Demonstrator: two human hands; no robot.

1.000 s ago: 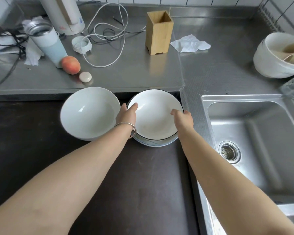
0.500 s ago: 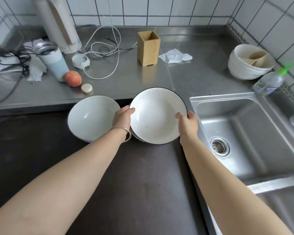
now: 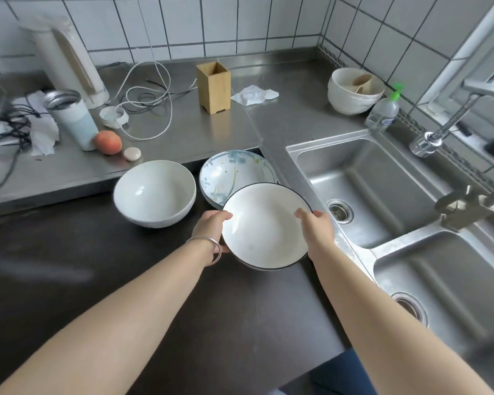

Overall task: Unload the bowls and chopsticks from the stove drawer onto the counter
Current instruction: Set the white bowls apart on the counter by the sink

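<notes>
I hold a white bowl with a dark rim (image 3: 264, 223) in both hands, lifted above the dark drawer surface (image 3: 126, 295). My left hand (image 3: 211, 226) grips its left rim and my right hand (image 3: 315, 226) grips its right rim. Behind it a blue-patterned bowl (image 3: 228, 172) sits in the drawer, partly covered by the lifted bowl. A plain white bowl (image 3: 154, 192) stands to its left. No chopsticks are visible.
The steel counter (image 3: 197, 138) behind holds a bamboo holder (image 3: 214, 87), a peach (image 3: 107, 141), a tumbler (image 3: 72, 118), white cables (image 3: 146, 92) and a tissue (image 3: 254, 94). Stacked bowls (image 3: 354, 94) and a soap bottle (image 3: 384, 111) stand back right. A double sink (image 3: 382, 189) lies to the right.
Both hands have lifted the dark-rimmed bowl up and toward me, off the stack. The blue-patterned bowl that was under it now shows.
</notes>
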